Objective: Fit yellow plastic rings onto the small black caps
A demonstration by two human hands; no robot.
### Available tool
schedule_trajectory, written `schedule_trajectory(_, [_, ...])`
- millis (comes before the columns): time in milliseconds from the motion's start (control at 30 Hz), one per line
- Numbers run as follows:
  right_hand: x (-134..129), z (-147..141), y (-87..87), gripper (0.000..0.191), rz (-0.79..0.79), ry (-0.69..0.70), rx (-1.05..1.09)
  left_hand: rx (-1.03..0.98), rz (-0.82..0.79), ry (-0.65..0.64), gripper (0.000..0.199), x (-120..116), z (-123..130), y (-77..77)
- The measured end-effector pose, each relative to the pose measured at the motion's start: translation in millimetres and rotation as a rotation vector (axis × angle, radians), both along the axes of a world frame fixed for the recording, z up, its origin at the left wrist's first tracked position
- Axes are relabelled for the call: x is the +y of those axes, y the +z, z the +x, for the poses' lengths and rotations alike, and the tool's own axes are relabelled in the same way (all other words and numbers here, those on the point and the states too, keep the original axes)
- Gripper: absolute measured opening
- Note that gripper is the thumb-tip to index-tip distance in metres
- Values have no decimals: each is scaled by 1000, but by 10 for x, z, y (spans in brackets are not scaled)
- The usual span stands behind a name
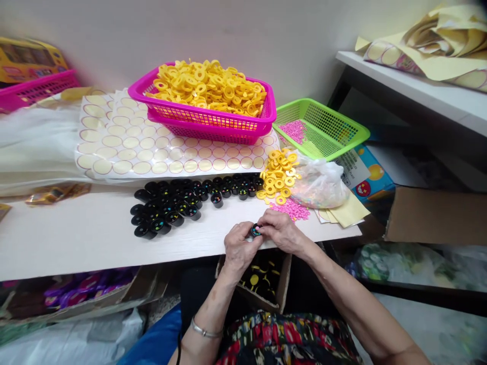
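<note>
My left hand [238, 247] and my right hand [281, 230] meet at the front edge of the white table [76, 233], and both grip one small black cup [255, 230] with coloured beads inside. Several more black cups [171, 205] stand in a cluster on the table just beyond my hands. A loose pile of yellow rings [277, 175] lies to the right of the cups. Pink beads [294, 209] are scattered right behind my right hand.
A pink basket [213, 126] heaped with yellow rings sits on sheets of round stickers [125, 147]. A green basket [323, 126] holds pink beads. A plastic bag [319, 182] lies by the rings. A cardboard box [262, 279] of finished pieces sits below the table.
</note>
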State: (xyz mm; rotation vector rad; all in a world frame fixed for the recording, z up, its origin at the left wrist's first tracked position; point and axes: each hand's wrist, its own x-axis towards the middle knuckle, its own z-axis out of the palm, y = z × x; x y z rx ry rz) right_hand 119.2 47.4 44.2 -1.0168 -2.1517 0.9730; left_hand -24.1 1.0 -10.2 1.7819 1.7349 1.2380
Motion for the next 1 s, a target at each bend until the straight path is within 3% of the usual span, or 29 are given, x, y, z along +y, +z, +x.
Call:
schedule_trajectory(133, [145, 91, -69, 6, 10, -148, 44, 0, -8, -5, 16, -4, 0, 28])
schedule_trajectory(333, [362, 1, -183, 12, 275, -442, -490, -38, -33, 8, 21, 0, -26, -12])
schedule_trajectory(433, [431, -81, -205, 18, 345, -449, -674, -57, -37, 4, 23, 10, -33, -32])
schedule_trajectory(600, [471, -122, -157, 20, 415, -306, -827, -49, -38, -11, 23, 9, -43, -13])
schedule_trajectory(700, [472, -86, -127, 19, 437, -239, -851, -46, -39, -17, 23, 7, -49, -16])
schedule_trajectory(833, [483, -24, -120, 16, 419, -290, -811, -94, -28, -17, 31, 7, -50, -56])
schedule_trajectory(933, [486, 14, -81, 16, 334, -339, -643, -218, -21, -14, 46, 7, -61, -24])
schedule_trajectory(1000, [465, 39, -20, 17, 195, -331, -442, -353, -46, 15, 46, 13, -80, 62])
